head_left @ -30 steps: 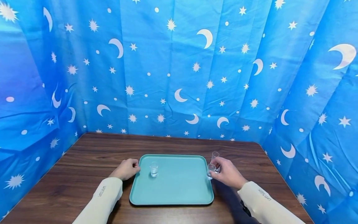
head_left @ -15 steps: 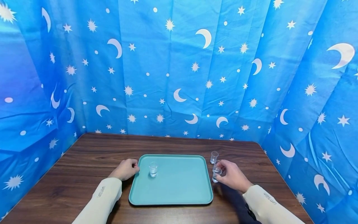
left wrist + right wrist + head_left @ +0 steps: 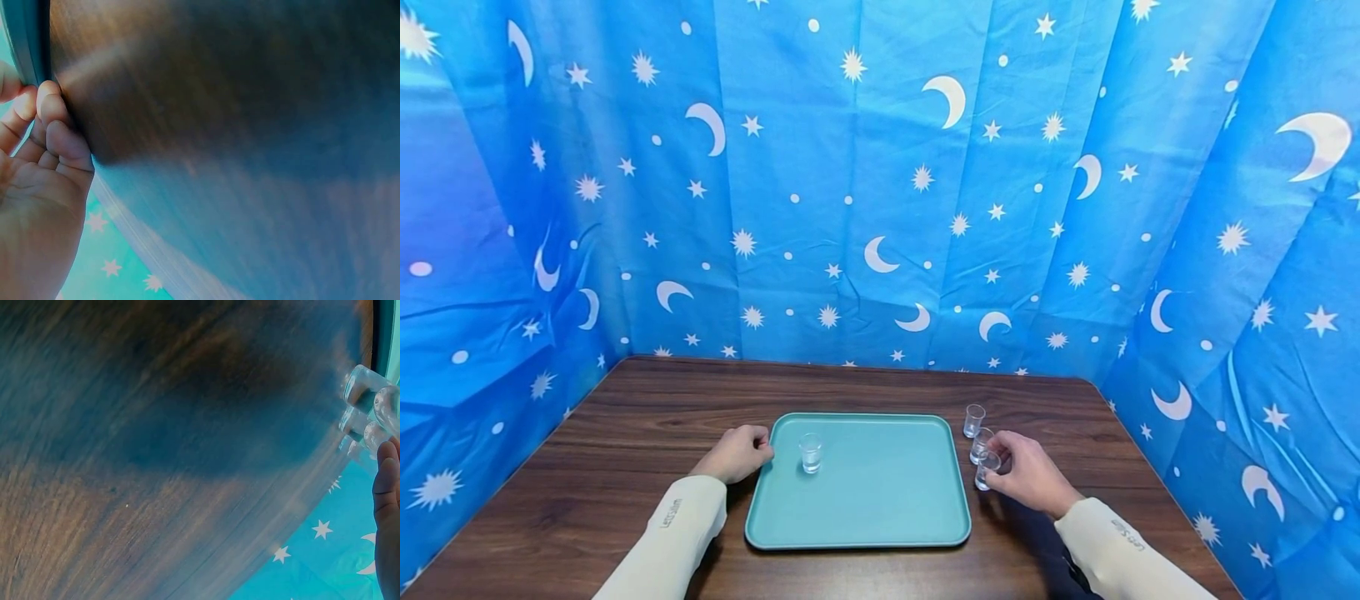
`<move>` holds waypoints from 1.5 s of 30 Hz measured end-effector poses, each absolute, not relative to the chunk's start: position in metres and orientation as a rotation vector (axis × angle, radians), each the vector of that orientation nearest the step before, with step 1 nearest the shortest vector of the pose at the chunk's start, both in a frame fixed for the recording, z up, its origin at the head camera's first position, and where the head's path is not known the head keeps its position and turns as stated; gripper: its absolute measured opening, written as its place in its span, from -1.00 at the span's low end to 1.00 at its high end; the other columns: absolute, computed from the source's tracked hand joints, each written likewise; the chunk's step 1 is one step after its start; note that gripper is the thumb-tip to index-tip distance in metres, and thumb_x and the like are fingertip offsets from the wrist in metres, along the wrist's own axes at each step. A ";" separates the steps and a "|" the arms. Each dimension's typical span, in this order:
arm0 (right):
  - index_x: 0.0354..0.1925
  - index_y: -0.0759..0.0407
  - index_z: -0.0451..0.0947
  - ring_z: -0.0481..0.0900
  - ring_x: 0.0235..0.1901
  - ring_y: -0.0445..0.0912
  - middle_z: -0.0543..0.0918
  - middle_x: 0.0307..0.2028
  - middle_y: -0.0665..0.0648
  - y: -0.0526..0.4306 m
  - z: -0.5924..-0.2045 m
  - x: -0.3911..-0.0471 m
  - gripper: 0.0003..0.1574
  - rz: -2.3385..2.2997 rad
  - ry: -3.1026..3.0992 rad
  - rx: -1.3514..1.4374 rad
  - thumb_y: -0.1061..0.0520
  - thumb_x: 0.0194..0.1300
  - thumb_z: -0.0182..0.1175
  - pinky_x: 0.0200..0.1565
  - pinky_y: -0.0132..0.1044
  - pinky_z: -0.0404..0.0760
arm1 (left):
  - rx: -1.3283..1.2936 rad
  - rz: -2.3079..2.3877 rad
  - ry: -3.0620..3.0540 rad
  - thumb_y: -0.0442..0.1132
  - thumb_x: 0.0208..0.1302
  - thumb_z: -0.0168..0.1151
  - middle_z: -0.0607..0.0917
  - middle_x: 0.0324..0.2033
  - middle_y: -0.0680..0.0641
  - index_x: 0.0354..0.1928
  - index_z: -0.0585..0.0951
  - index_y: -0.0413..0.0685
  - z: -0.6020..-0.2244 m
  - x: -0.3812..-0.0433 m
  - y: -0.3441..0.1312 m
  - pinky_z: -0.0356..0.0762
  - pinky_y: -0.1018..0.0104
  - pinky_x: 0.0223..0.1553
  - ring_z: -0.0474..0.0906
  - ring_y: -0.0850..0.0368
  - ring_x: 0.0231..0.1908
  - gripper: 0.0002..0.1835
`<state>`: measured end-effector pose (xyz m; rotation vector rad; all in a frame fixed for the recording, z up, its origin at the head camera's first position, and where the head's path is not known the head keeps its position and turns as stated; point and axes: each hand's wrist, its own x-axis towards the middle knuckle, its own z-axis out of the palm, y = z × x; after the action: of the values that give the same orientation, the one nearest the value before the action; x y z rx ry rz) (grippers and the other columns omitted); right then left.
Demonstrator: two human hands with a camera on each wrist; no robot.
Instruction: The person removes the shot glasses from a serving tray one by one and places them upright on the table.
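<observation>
My left hand (image 3: 737, 454) pinches the left rim of the green tray (image 3: 887, 500) with curled fingers (image 3: 69, 140). On the tray's left part stands a clear shot glass (image 3: 810, 455). Just right of the tray, my right hand (image 3: 1030, 475) holds another shot glass (image 3: 987, 475) between thumb and fingers, upright at table level. Behind it stand two more clear shot glasses, a middle one (image 3: 977, 454) close to my fingertips and a far one (image 3: 973, 422). The right wrist view shows the glasses (image 3: 365, 384) bunched at its right edge, with part of my hand cut off.
Everything sits on a dark wood table (image 3: 850, 383). A blue curtain (image 3: 880, 200) with white moons and stars encloses the back and both sides.
My right hand has shifted right and slightly nearer, taking the shot glass from the tray's right edge to the table in front of the other two. The left hand stays put.
</observation>
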<state>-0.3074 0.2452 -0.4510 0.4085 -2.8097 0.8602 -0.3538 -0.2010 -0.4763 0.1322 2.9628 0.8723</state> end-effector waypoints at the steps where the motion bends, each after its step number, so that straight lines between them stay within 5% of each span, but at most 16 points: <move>1: -0.31 0.06 0.46 0.40 -0.47 -0.22 0.47 -0.45 -0.10 0.245 -0.451 -0.308 -0.62 0.864 -2.810 0.408 0.10 -0.22 0.30 -0.41 -0.32 0.40 | 0.132 0.874 2.963 -0.26 0.06 0.02 0.35 -0.74 -0.02 -0.61 0.37 -0.07 -0.476 -0.354 -0.201 0.19 0.29 -0.63 0.28 0.12 -0.70 -0.85; 16: -0.27 0.04 0.48 0.41 -0.39 -0.16 0.51 -0.37 0.00 0.248 -0.448 -0.304 -0.60 0.919 -2.757 0.415 -0.01 -0.16 0.31 -0.34 -0.27 0.40 | 0.137 0.895 2.963 -0.26 0.06 0.03 0.35 -0.73 -0.03 -0.61 0.37 -0.07 -0.476 -0.352 -0.201 0.19 0.29 -0.64 0.28 0.11 -0.70 -0.85; 24: -0.29 0.03 0.49 0.44 -0.38 -0.16 0.50 -0.37 -0.05 0.241 -0.441 -0.308 -0.66 0.894 -2.644 0.523 0.02 -0.11 0.29 -0.34 -0.25 0.42 | 0.142 0.896 2.961 -0.26 0.07 0.03 0.34 -0.74 -0.02 -0.61 0.37 -0.08 -0.475 -0.351 -0.202 0.19 0.30 -0.63 0.27 0.12 -0.71 -0.84; 31: -0.27 -0.16 0.44 0.47 -0.36 -0.14 0.50 -0.34 -0.12 0.229 -0.438 -0.311 -0.64 0.922 -2.597 0.600 -0.04 -0.11 0.30 -0.33 -0.26 0.46 | 0.142 0.904 2.956 -0.25 0.07 0.04 0.34 -0.74 -0.02 -0.61 0.37 -0.08 -0.475 -0.352 -0.201 0.19 0.30 -0.63 0.27 0.12 -0.70 -0.84; 45: -0.23 -0.15 0.43 0.44 -0.37 -0.14 0.44 -0.35 -0.19 0.190 -0.433 -0.319 -0.62 1.005 -2.596 0.726 -0.18 -0.05 0.21 -0.33 -0.21 0.46 | 0.142 0.906 2.958 -0.25 0.06 0.05 0.35 -0.74 -0.02 -0.61 0.38 -0.07 -0.473 -0.349 -0.201 0.20 0.30 -0.62 0.27 0.12 -0.70 -0.84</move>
<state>-0.3191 0.1900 -0.4329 0.7259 -2.5964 1.0046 -0.3486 -0.2011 -0.4725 0.1420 2.9577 0.9056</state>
